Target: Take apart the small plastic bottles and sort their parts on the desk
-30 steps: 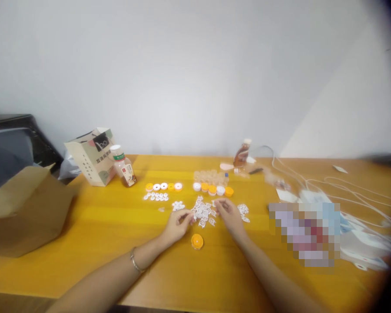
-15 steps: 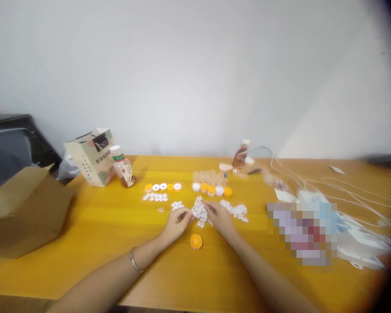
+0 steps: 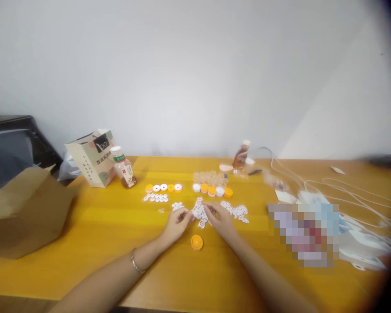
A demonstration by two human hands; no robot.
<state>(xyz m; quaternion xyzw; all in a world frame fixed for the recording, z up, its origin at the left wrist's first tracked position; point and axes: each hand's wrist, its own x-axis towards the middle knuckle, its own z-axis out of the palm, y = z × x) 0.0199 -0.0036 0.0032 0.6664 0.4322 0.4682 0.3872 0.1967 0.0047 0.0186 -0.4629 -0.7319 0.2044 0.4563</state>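
Observation:
My left hand is closed in a pinch at the left edge of a pile of flat white openwork pieces. A small white piece seems to be at its fingertips. Opposite it, my right hand has its fingers pinched together over the pile's right side; what they hold is too small to tell. Nearer to me lies a round orange cap-like part. More openwork pieces are spread beyond my right hand, and small white parts lie just past my left.
Behind the hands stand a row of orange and white rings, rows of small white discs, more round parts and clear containers. Bottles, a paper bag, a cardboard box and cables surround them.
Both hands stay over the white pile, with only slight finger movement at the right hand. The whole view has shifted very slightly.

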